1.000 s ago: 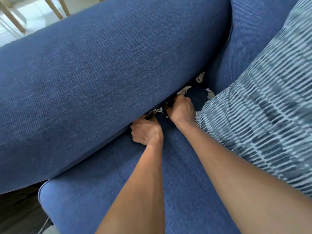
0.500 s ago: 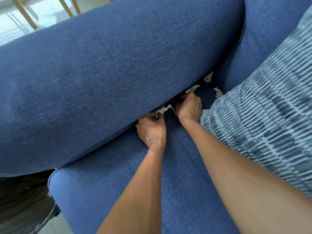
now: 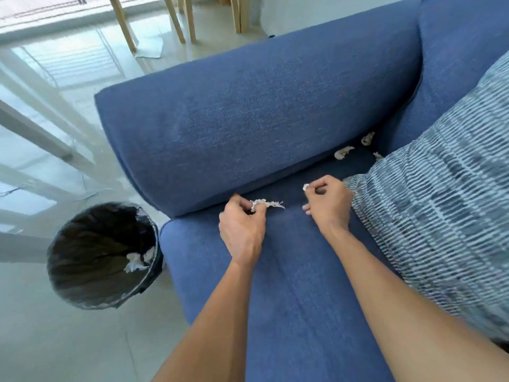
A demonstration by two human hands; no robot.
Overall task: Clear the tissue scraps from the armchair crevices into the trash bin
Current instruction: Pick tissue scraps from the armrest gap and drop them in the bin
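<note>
My left hand [image 3: 242, 230] pinches a long white tissue scrap [image 3: 268, 203] just above the blue seat cushion [image 3: 289, 271], beside the armrest [image 3: 261, 111]. To its right, my right hand [image 3: 329, 204] is closed on a small white tissue bit [image 3: 305, 186] at its fingertips. Three more scraps lie in the crevice further back: one [image 3: 343, 152] by the armrest, one [image 3: 367, 138] near the corner, one [image 3: 378, 155] at the pillow's edge. The black-lined trash bin [image 3: 66, 249] stands on the floor left of the seat, with a crumpled tissue [image 3: 135, 261] inside.
A blue-and-white striped pillow [image 3: 446, 205] leans over the right side of the seat. Wooden chair legs [image 3: 176, 20] stand on the shiny tiled floor [image 3: 55, 340] behind the armrest. White frame bars [image 3: 33, 128] run along the left.
Both hands have pulled out of the crevice and back toward me, each with tissue. The view has drawn back and swung left, so the bin and floor now show.
</note>
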